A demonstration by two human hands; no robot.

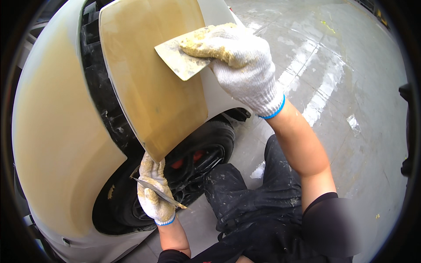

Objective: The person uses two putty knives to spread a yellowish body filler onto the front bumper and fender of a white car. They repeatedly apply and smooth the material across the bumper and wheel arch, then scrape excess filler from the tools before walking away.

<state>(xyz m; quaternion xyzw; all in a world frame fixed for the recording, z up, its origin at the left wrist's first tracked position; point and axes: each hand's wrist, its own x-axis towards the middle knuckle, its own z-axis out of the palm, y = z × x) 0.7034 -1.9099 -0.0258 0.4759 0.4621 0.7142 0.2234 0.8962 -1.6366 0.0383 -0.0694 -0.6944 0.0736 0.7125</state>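
My right hand [245, 63], in a white knit glove crusted with yellowish putty, grips a pale, smeared putty spreader [183, 60]. The spreader's wide edge lies over the upper right part of a tan, filler-coated fender panel [140, 83]; whether it touches the surface I cannot tell. Below the panel's pointed lower tip is my left hand [153, 206], gloved the same way, with its fingertips at or just behind that tip. It holds a thin grey plate [163, 193], seen nearly edge-on, with putty along its end.
A black-tyred wheel [219, 140] with red behind its spokes stands beneath the fender. To the left curves a bumper [57, 144] with tan patches, across a dark gap [101, 83]. Grey floor [368, 109] with white smears spreads on the right. My dark-trousered legs [254, 193] are below.
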